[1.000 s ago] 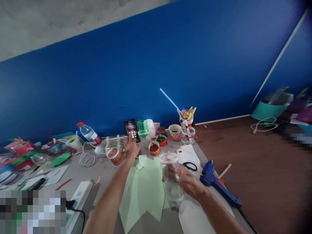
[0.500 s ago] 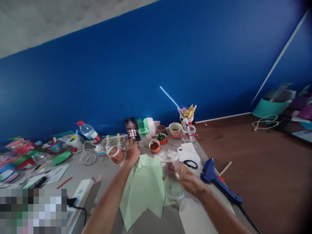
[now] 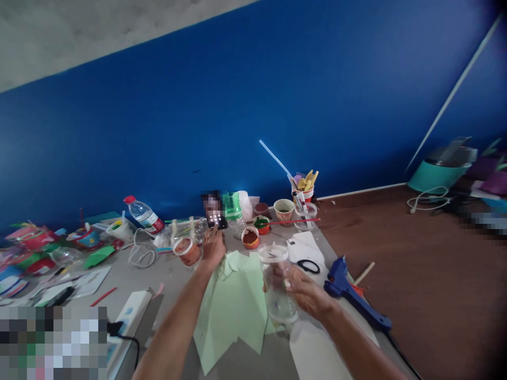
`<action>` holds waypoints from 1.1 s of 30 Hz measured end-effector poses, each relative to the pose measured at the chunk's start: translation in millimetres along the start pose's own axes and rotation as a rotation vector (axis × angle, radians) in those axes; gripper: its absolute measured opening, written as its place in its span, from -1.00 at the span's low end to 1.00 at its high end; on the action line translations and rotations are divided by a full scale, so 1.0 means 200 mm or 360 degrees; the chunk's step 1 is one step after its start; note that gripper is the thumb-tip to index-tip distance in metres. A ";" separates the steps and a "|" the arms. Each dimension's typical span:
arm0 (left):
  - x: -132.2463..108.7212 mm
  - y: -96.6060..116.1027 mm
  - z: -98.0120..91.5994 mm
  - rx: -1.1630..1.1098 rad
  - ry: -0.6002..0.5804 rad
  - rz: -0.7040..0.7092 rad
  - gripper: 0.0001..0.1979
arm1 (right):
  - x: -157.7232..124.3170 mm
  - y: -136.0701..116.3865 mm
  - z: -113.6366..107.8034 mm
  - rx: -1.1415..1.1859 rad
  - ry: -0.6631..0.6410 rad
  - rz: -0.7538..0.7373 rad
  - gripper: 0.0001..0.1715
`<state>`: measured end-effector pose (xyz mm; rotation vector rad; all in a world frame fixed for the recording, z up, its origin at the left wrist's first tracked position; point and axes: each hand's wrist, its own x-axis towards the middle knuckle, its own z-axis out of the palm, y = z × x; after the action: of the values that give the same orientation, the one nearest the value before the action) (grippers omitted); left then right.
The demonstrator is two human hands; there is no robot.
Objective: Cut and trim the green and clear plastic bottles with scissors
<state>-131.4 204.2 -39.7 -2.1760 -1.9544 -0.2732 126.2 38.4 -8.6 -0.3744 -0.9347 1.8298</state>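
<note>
My left hand (image 3: 214,247) reaches to the smartphone (image 3: 216,220) leaning by the blue wall, an outstretched finger at the lower part of its screen. That hand holds nothing. A paper cup (image 3: 187,252) with reddish-brown stains sits just left of it. My right hand (image 3: 307,293) is wrapped around a clear plastic cup (image 3: 277,298), slightly tilted, with its rim upward. Pale green paper (image 3: 233,306) with jagged cut edges lies between my forearms, and the plastic cup hides part of its right side.
Scissors (image 3: 308,266) and white paper (image 3: 312,348) lie on the right, beside a blue glue gun (image 3: 356,298). Paint cups (image 3: 250,238) stand at the back. A water bottle (image 3: 144,215), a power strip (image 3: 122,330) and mixed craft things occupy the left.
The phone's screen shows a different display, without the earlier row of bright spots. Both hands stay nearly in place, and the view has shifted very slightly.
</note>
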 end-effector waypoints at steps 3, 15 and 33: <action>0.00 0.00 -0.01 0.0001 -0.0001 0.0004 -0.64 | 0.00 0.01 -0.01 0.0026 0.0002 -0.0001 -0.64; 0.07 0.02 -0.06 0.0029 0.0148 -0.0156 -0.61 | 0.01 -0.02 0.02 -0.0018 0.0028 -0.0004 -0.57; 0.10 0.07 -0.09 -0.0030 0.0120 -0.0184 -0.58 | 0.01 0.00 0.00 0.0041 0.0013 -0.0024 -0.61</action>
<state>-116.3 216.5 -16.8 -2.0355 -2.0469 -0.3875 125.6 40.3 -7.4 -0.3581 -0.9052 1.8237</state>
